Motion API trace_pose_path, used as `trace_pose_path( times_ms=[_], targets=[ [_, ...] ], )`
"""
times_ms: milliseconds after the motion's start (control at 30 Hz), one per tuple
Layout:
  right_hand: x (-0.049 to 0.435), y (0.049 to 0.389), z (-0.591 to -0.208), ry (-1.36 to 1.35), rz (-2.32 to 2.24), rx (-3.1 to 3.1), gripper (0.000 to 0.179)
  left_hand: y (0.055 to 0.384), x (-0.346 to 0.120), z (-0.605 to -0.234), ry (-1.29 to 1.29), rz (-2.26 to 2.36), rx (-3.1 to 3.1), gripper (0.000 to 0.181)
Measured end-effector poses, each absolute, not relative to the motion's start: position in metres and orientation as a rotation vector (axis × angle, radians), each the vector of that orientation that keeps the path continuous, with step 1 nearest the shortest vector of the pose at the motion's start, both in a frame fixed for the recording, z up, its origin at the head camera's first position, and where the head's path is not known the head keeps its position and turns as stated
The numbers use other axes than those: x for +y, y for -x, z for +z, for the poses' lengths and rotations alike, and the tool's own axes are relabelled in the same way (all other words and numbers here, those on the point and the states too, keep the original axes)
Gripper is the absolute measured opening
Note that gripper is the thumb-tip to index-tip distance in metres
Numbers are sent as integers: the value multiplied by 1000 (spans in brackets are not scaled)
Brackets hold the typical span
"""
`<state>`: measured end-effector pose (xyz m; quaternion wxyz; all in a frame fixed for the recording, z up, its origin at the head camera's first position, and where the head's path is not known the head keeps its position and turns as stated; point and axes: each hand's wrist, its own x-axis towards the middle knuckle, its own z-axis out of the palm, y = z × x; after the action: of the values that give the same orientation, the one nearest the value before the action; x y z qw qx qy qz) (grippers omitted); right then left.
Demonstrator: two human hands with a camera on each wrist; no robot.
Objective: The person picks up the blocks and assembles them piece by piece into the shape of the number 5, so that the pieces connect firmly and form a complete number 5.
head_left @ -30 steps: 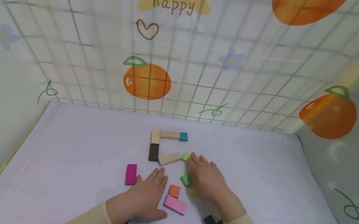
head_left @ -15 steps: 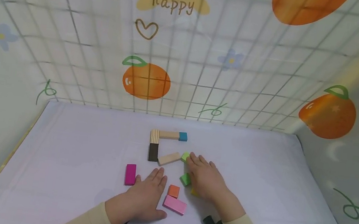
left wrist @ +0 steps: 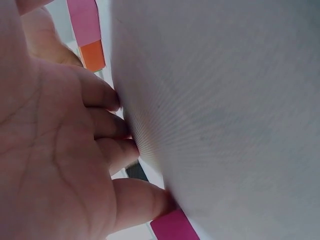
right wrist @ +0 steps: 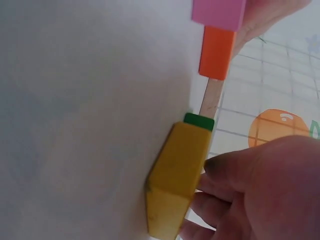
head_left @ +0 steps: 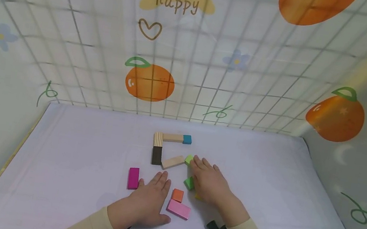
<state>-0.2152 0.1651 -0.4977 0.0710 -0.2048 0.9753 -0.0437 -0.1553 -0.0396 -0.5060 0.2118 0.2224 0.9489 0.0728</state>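
Note:
My left hand (head_left: 148, 201) rests palm down on the white cloth, its fingers straight and the thumb out to the side. Its little finger reaches the edge of a magenta block (head_left: 133, 178). To its right lie an orange block (head_left: 177, 195) and a pink block (head_left: 178, 209). My right hand (head_left: 210, 183) lies low with fingers extended, its fingertips right at a light green block (head_left: 188, 159). A green block (head_left: 189, 183) shows beside its thumb. Beneath that hand, mostly hidden in the head view, is a yellow block (right wrist: 177, 165), seen close up in the right wrist view.
Farther back, a dark block (head_left: 156, 155), a striped wooden block (head_left: 158, 139), a plain wooden block (head_left: 173, 138) and a blue block (head_left: 187, 139) form a bent line. Another plain block (head_left: 173, 162) lies slanted near the dark one. A printed curtain (head_left: 193, 52) rises behind.

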Motion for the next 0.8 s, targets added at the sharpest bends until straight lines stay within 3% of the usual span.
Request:
trace_pose_path(
  times_ms=[400, 800],
  targets=[
    [180, 208, -493, 544, -210, 2940, 50, 153, -38, -507, -608, 199, 2623, 102],
    [201, 164, -483, 605, -199, 2958, 43, 155, -38, -502, -608, 193, 2607, 103]
  ],
)
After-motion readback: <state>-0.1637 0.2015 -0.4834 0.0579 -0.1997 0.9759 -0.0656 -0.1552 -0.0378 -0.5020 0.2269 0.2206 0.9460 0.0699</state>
